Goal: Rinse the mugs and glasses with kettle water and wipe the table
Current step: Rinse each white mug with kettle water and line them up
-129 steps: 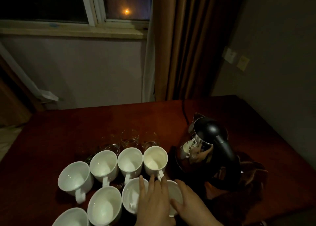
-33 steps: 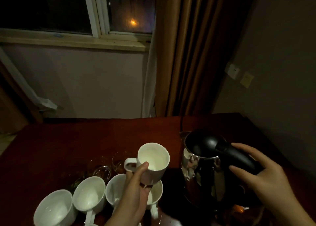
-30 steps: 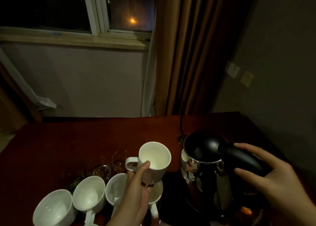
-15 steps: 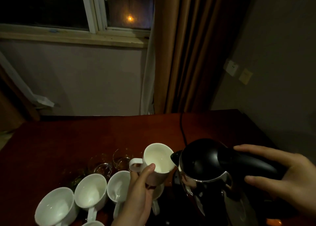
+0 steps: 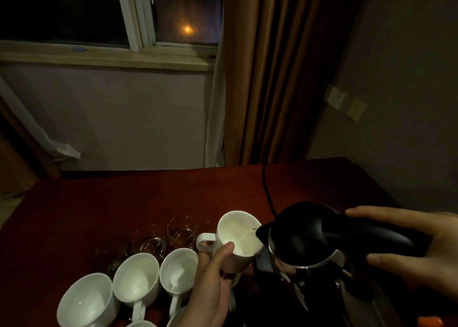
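Two hands, one pour: spout met rim.
Your left hand (image 5: 213, 274) gripped the raised mug (image 5: 239, 240); your right hand (image 5: 421, 247), fingers curled round the handle, tilted the kettle (image 5: 307, 242) leftward, spout just over its rim.

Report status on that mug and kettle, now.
Left hand grips raised mug. Right hand grips kettle handle, spout tipped at mug rim. Nothing between them; glasses behind, other mugs left.

Held mug (image 5: 238, 240) left of kettle (image 5: 309, 247), spout at rim; mug row (image 5: 133, 277) on surface (image 5: 124, 198) below-left; glasses (image 5: 181, 230) behind row.
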